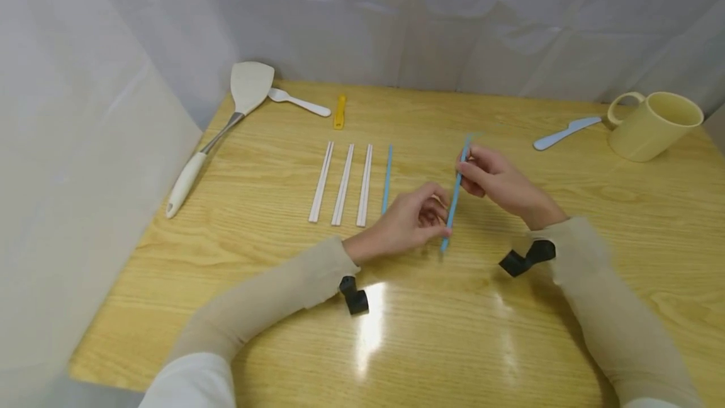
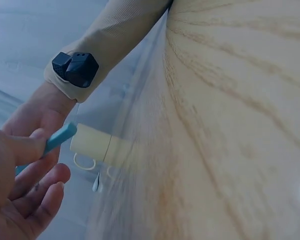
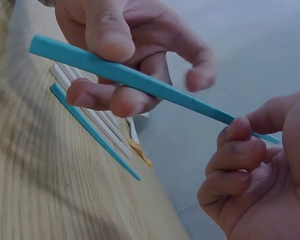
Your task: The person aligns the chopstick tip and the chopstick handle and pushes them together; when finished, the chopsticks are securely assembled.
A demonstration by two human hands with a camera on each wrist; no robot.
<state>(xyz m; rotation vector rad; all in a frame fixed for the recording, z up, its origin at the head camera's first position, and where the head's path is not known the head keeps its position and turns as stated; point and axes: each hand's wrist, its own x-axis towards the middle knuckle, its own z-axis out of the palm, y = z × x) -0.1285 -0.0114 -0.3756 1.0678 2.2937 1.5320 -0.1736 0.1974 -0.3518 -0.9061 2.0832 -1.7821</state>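
A blue chopstick [image 1: 455, 199] is held above the table between both hands. My left hand [image 1: 403, 222] pinches its thicker near end, thumb on top and fingers beneath in the right wrist view. Near the thin far end, my right hand [image 1: 501, 182] pinches the same chopstick with thumb and fingertips. Left of the hands, a second blue chopstick [image 1: 387, 175] lies on the table, its near end hidden behind my left hand. Beside it, three pairs of white chopsticks lie in a row: a left pair [image 1: 321, 184], a middle pair [image 1: 342, 186] and a right pair [image 1: 365, 186].
A white spatula [image 1: 252, 87] lies along the table's left edge, with a white fork [image 1: 303, 103] by its head. Right of the fork is a small yellow object [image 1: 340, 112]. At the back right, a pale blue knife [image 1: 563, 133] lies next to a yellow mug [image 1: 646, 134].
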